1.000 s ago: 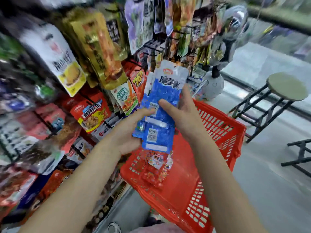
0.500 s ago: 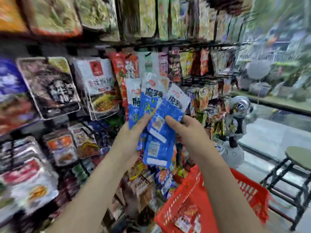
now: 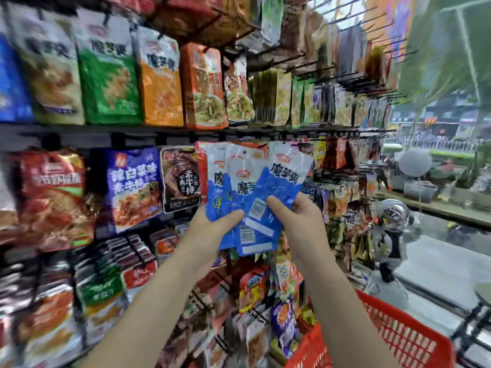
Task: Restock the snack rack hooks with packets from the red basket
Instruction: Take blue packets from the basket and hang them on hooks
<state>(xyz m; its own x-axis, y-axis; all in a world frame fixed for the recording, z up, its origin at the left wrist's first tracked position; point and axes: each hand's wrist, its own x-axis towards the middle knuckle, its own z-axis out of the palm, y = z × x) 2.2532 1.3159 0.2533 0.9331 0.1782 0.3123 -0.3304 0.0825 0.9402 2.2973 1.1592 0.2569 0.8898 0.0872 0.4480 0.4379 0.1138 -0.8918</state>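
Note:
Both my hands hold a fan of several blue-and-white snack packets (image 3: 255, 192) up in front of the snack rack (image 3: 186, 134). My left hand (image 3: 212, 229) grips the lower left of the bundle, thumb on its front. My right hand (image 3: 295, 221) pinches the rightmost packet near its barcode. The packets' white tops reach just below the rack's middle rail. The red basket (image 3: 398, 338) sits at the lower right, partly behind my right forearm.
Hanging packets fill the rack: orange and green ones (image 3: 159, 75) above, a purple packet (image 3: 132, 187) and a dark one (image 3: 180, 179) to the left. Bare black hooks (image 3: 372, 25) stick out at the upper right. A silver robot figure (image 3: 390, 235) stands right of the rack.
My view swung up from the basket to the rack. Both hands lifted the blue packets from over the basket to the middle rail and fanned them apart.

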